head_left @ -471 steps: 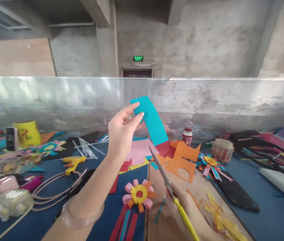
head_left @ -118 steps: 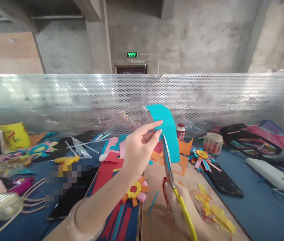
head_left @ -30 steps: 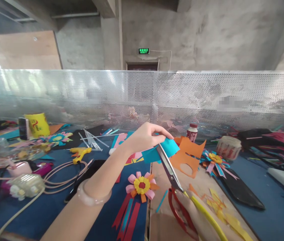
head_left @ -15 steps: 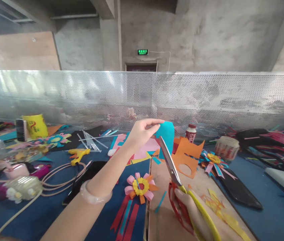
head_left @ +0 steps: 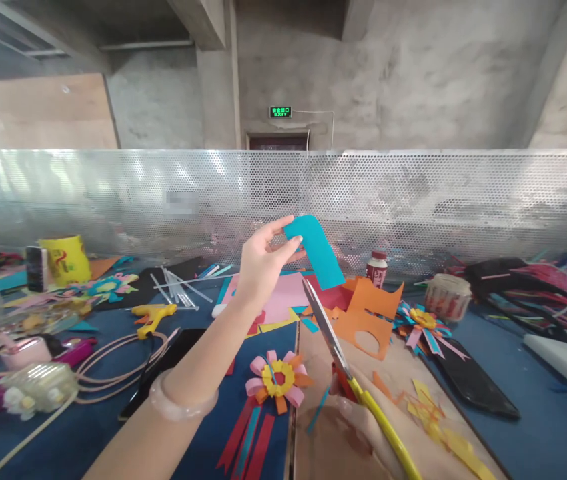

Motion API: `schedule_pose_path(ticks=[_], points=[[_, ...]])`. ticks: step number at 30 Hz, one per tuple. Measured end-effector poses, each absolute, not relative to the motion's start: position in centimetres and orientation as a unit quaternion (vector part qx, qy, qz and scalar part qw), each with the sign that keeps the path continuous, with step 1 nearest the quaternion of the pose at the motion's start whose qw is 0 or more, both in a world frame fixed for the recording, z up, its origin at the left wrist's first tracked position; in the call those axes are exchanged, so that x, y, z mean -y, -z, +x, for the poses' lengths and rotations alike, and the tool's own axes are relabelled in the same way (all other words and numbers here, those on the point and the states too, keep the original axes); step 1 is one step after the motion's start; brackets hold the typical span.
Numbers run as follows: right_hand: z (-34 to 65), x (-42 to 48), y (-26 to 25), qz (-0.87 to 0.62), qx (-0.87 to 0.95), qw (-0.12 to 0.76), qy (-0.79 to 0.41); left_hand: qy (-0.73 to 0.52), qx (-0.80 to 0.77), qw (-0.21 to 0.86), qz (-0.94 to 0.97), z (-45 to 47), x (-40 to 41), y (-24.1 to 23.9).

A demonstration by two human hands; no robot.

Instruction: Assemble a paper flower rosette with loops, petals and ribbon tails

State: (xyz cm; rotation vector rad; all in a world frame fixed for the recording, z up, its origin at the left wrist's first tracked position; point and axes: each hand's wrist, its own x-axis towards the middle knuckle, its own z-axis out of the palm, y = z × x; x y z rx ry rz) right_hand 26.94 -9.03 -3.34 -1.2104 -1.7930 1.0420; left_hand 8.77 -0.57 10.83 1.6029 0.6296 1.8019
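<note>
Between thumb and fingers, my left hand [head_left: 266, 263] pinches a piece of blue paper [head_left: 321, 252], raised over the table and bending down to the right. My right hand [head_left: 356, 423] grips a pair of scissors [head_left: 336, 347] with red and yellow handles. The blades point up and left, look nearly closed, and end just below the blue paper, apart from it. Below my left forearm lies a paper flower [head_left: 278, 378] with a yellow centre, pink and orange loops and red and blue tails. Part of my right hand is hidden behind the handles.
Orange cut paper [head_left: 368, 317] and pink sheets [head_left: 283, 293] lie behind the scissors. A yellow glue gun [head_left: 151, 317], clear glue sticks [head_left: 176, 287] and coiled cable are on the left. Another paper flower [head_left: 421, 319], a black phone [head_left: 478, 383] and a bottle [head_left: 376, 268] stand or lie rightward.
My left hand has lifted the blue paper up and to the left, turning it so it slants down rightward. The scissors have shifted slightly left and down, and their blades are apart from the paper.
</note>
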Motion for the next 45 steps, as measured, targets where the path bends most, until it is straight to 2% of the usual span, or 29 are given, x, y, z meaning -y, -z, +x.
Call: schedule_pose_path(ticks=[9, 17, 45], points=[[26.5, 9.0, 2.4, -0.472, 0.714, 0.370, -0.361, -0.690, -0.300, 0.311, 0.581, 7.8, 2.4, -12.7], [26.6, 9.2, 1.9, -0.469, 0.717, 0.372, -0.357, -0.696, -0.241, 0.325, 0.593, 8.0, 2.7, -12.7], [27.3, 9.0, 3.0, -0.540, 0.677, 0.378, -0.328, -0.686, -0.248, 0.327, 0.600, 9.2, 2.6, -11.7]])
